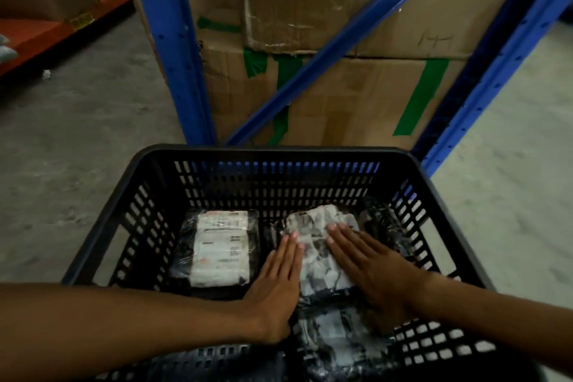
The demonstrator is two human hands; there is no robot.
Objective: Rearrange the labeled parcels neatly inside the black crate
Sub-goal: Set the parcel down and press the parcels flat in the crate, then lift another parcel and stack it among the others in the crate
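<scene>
A black slatted crate (pixel 273 155) fills the lower half of the head view. Inside, a black parcel with a flat white label (pixel 221 247) lies at the left. At the right lies a parcel with a crumpled white label (pixel 313 226). My left hand (pixel 277 285) rests flat, fingers together, along that parcel's left edge. My right hand (pixel 369 264) lies flat on top of it, fingers spread. Neither hand grips anything. A third labeled parcel (pixel 335 341) shows near the crate's front wall, partly under my wrists.
Directly behind the crate stands a blue rack frame (pixel 173 50) with a diagonal brace, and stacked cardboard boxes (pixel 356 96) with green tape. An orange shelf (pixel 46 31) runs at the far left. Grey concrete floor (pixel 77 133) lies on both sides.
</scene>
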